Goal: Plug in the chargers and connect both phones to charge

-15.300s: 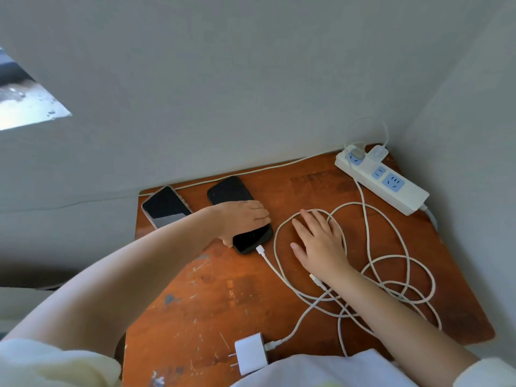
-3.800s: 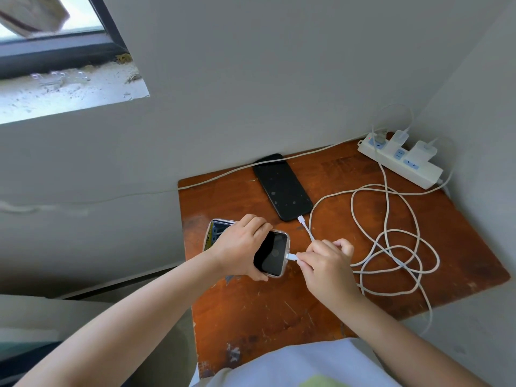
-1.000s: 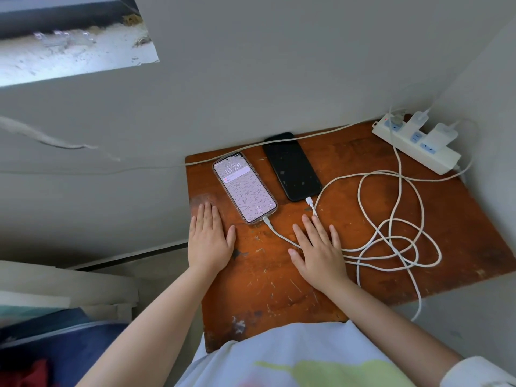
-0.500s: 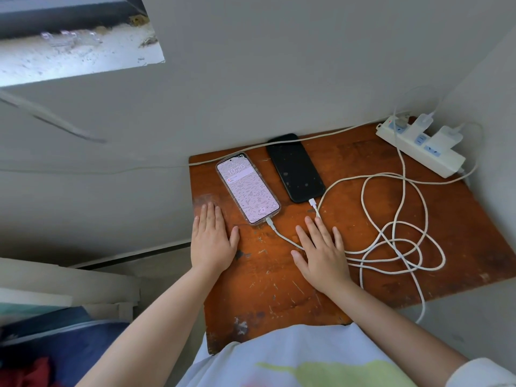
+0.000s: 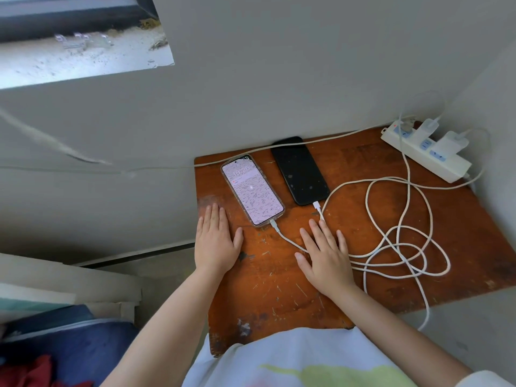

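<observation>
Two phones lie side by side at the back of the wooden table (image 5: 279, 289). The left phone (image 5: 252, 189) has a lit screen and a white cable plugged into its near end. The black phone (image 5: 300, 170) is dark, with a white connector at its near right corner. Both white cables (image 5: 402, 238) run in tangled loops to two white chargers (image 5: 452, 142) seated in the power strip (image 5: 424, 150) at the back right. My left hand (image 5: 216, 241) rests flat near the lit phone. My right hand (image 5: 326, 255) lies flat over the cable, holding nothing.
Grey walls close the table in at the back and right. Another thin white cord (image 5: 321, 139) runs along the back edge. A window sill (image 5: 78, 57) is upper left. Bedding and boards (image 5: 55, 317) lie below the table's left edge. One cable loop hangs over the front edge.
Both hands stay flat on the table with both phones plugged in; only the camera view shifted slightly. The lit phone's screen remains on.
</observation>
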The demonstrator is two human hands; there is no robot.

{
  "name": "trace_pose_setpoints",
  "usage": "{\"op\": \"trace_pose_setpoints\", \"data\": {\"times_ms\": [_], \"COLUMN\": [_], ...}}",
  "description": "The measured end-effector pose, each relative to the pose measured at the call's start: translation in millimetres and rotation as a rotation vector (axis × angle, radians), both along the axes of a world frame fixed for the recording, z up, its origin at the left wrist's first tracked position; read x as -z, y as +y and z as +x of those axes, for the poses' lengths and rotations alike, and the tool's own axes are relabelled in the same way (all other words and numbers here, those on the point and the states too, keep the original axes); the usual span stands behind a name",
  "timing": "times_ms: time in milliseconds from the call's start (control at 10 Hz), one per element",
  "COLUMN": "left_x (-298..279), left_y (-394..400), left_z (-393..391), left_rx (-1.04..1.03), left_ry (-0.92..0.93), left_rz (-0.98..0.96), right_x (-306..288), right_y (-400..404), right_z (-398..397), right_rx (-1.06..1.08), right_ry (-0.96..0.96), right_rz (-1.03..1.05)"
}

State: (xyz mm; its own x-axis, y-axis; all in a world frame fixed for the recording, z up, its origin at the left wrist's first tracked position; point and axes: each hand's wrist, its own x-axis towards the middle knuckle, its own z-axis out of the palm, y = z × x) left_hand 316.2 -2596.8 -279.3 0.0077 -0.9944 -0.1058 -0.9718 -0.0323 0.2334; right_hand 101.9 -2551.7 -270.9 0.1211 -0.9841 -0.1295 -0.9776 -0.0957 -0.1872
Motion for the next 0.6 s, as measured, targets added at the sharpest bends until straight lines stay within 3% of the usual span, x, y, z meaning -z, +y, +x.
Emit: {"op": "trace_pose_setpoints", "data": {"times_ms": [500,600], "left_x": [1.3,1.2], "left_y": [-0.2,-0.5], "left_z": [2.4,0.8], "left_rx": [0.009,0.011], "left_ry": [0.023,0.034], "left_rz": [-0.005,0.008], "right_x": [-6.1,-29.3], "right_y": [-3.0,-7.3], "right_z": [-1.0,-0.8], "right_rx": [0.006,0.11], "right_ry": [-0.021,-0.221], "right_rz": [0.12,0.103]}}
